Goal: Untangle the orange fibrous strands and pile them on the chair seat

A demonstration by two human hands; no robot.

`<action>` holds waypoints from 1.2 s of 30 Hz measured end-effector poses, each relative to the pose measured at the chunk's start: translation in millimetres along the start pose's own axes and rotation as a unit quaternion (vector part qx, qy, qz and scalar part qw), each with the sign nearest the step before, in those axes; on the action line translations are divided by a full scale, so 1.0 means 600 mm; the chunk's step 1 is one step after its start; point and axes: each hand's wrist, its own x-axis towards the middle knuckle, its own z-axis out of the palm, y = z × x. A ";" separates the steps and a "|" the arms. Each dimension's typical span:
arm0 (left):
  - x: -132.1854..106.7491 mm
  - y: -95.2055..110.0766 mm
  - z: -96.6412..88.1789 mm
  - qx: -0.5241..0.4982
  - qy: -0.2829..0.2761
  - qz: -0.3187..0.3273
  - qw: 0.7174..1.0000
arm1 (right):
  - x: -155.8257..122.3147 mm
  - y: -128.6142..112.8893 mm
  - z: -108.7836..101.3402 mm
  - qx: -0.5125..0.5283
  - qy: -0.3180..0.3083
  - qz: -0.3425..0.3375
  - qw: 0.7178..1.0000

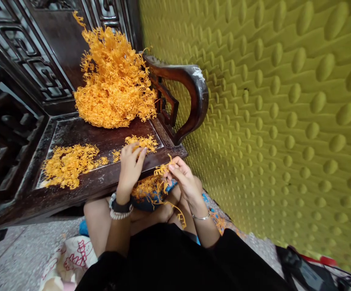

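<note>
You have a curly orange strip (160, 169) pinched between the thumb and fingers of your right hand (186, 180), just off the front edge of the wooden chair seat (108, 137). That tip grip probably suits so thin a piece, leaving most of it free. Your left hand (129, 165) lies over the near side of a small orange pile (148, 142), its fingers loosely curled; whether they grip a piece, you cannot tell from here. That pile sits near both hands, likely for short reaches. A larger orange heap (111, 89) stands further back before the backrest (62, 44), perhaps to spare the front. Below your hands, a blue container (145, 205) holds more orange bits, seemingly placed to catch them.
</note>
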 end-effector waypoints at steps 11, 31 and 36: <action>-0.098 0.073 0.009 -0.311 -0.145 -0.066 0.937 | -0.004 0.007 0.006 -0.006 -0.071 0.057 0.996; -0.104 0.105 0.032 -0.616 0.028 -0.246 0.748 | -0.026 0.034 0.072 0.244 -0.003 0.020 0.970; -0.107 0.120 0.033 -0.645 0.052 -0.263 0.715 | -0.024 0.036 0.072 0.265 -0.004 0.044 0.963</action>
